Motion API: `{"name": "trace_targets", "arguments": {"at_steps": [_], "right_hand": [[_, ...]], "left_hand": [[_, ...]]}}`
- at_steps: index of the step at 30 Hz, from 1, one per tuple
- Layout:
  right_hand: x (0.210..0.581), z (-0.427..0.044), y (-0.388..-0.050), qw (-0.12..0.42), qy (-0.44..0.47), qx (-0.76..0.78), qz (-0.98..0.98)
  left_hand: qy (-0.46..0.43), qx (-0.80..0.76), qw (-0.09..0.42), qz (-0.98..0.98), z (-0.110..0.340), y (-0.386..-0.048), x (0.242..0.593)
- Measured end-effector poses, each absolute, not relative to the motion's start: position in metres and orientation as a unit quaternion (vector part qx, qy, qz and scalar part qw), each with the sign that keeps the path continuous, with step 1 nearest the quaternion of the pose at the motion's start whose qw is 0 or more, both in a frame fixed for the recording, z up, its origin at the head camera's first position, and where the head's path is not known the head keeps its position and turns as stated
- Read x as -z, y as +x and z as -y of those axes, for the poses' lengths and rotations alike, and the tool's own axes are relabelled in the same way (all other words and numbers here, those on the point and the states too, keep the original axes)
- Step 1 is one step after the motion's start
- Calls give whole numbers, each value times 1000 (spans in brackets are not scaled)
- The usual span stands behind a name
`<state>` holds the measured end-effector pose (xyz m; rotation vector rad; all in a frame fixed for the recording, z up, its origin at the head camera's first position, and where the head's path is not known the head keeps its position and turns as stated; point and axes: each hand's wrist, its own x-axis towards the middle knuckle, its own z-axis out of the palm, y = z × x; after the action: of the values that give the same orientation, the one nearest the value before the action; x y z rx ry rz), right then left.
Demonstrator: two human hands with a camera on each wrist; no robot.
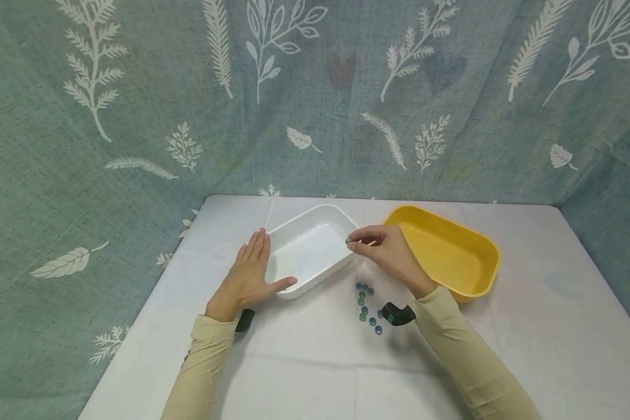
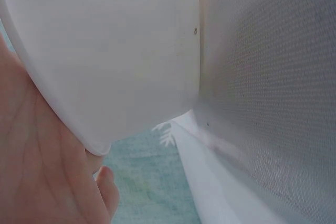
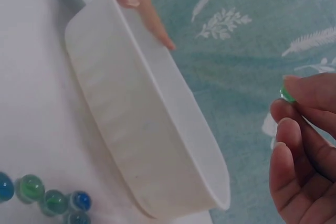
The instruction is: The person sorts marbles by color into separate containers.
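Evidently had a green marble pinched in the right hand by the white basin's right end, with left hand straight-fingered against its left.

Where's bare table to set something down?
Free: table right of the yellow tray; also between left sleeve and right sleeve, nearer than the marbles. Crowded: among the marbles, between white tray and right sleeve; and the gap between trays, under the right hand.
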<state>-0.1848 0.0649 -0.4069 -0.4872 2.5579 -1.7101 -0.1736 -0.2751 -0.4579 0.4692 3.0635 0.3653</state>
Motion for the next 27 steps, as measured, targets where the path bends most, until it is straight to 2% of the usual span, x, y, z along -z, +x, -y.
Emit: {"name": "trace_targets", "arguments": {"at_steps": [27], "right_hand": [[393, -38, -214, 30, -171, 587, -791]], "left_hand": [[147, -115, 21, -982, 275, -175, 457]]}}
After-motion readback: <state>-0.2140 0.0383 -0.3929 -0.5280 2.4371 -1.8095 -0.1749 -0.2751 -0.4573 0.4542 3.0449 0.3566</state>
